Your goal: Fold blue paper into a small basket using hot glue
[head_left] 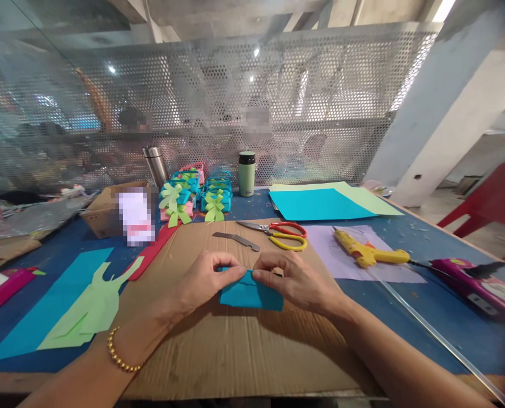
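Observation:
A small folded piece of blue paper (252, 296) lies on a sheet of brown cardboard (218, 345) in front of me. My left hand (205, 280) pinches its upper left edge with thumb and fingers closed. My right hand (295, 277) pinches the upper edge just to the right, fingers curled down onto the paper. The two hands nearly touch above the fold. A gold bead bracelet (118, 354) is on my left wrist.
Beyond the hands lie a craft knife (237, 239), red and yellow scissors (284, 233) and a yellow glue gun (369, 252). Blue and green paper sheets (320, 203) sit far right, paper scraps (82, 311) at left. Finished paper baskets (192, 195), two flasks and a cardboard box stand behind.

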Tool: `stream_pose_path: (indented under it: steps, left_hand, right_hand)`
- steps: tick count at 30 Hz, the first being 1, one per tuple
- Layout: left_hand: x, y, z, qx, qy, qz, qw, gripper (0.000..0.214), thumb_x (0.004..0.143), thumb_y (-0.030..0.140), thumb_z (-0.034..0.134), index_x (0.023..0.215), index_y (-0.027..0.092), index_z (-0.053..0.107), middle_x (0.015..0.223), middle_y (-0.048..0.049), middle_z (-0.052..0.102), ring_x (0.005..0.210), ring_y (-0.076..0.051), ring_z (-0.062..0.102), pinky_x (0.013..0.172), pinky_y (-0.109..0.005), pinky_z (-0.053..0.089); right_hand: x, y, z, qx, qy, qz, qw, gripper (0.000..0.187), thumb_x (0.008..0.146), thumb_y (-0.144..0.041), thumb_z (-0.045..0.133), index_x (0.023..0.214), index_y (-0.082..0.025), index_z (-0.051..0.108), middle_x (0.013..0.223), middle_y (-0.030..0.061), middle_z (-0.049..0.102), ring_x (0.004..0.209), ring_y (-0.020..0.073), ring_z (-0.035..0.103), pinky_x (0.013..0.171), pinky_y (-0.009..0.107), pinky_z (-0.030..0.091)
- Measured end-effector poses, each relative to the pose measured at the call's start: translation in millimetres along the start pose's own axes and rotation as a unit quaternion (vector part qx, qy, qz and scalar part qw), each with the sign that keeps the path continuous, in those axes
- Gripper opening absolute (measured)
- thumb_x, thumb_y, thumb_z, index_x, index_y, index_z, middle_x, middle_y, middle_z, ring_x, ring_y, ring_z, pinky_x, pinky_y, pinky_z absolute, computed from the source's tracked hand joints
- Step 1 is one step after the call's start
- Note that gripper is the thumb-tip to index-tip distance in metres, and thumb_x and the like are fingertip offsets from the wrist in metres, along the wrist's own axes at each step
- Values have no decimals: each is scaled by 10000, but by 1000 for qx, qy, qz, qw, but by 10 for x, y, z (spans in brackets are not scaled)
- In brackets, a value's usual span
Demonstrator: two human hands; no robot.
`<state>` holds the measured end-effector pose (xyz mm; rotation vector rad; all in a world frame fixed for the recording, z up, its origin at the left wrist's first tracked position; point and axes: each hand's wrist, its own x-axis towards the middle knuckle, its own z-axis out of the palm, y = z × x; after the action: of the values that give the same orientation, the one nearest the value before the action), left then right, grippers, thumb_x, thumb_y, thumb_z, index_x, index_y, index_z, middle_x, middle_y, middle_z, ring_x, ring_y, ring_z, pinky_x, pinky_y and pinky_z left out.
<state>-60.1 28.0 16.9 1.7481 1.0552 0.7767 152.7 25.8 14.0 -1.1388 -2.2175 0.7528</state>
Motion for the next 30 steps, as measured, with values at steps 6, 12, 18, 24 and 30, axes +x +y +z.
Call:
stream_pose_path:
  steps: [6,12,18,24,30]
  left_hand:
    - [-19,-3,29,25,20,17,999,297,832,379,617,634,160,583,643,11,503,642,-126,439,586,-250,337]
    - [27,-76,12,-6,2,4,1000,373,866,471,598,658,163,572,649,21,459,624,-116,401,559,-246,308]
    - [42,-117,-2,7,30,21,999,383,876,465,606,639,168,553,624,32,431,609,-114,386,545,-252,288]
    - [17,-137,24,10,53,9,998,401,857,463,624,600,166,543,590,35,416,586,-113,378,531,-258,272]
    - [14,-98,24,-30,10,-18,999,358,799,503,679,720,155,647,640,28,501,601,-109,428,533,-234,315]
  right_hand:
    - [-1,-6,15,5,-8,12,1000,291,919,-347,536,730,-158,651,690,3,576,666,132,488,587,272,315]
    - [19,15,-13,22,-2,5,1000,302,918,-377,528,740,-163,647,703,7,583,678,140,497,610,277,347]
    - [12,1,-57,17,9,12,1000,310,927,-381,514,748,-160,640,719,11,594,694,144,504,619,276,352]
    - [10,21,-60,18,10,1,1000,312,927,-378,521,724,-164,622,703,0,571,684,134,483,606,265,337]
    - [10,10,-23,30,2,-9,1000,294,928,-361,526,751,-158,642,712,5,589,686,133,497,613,260,350]
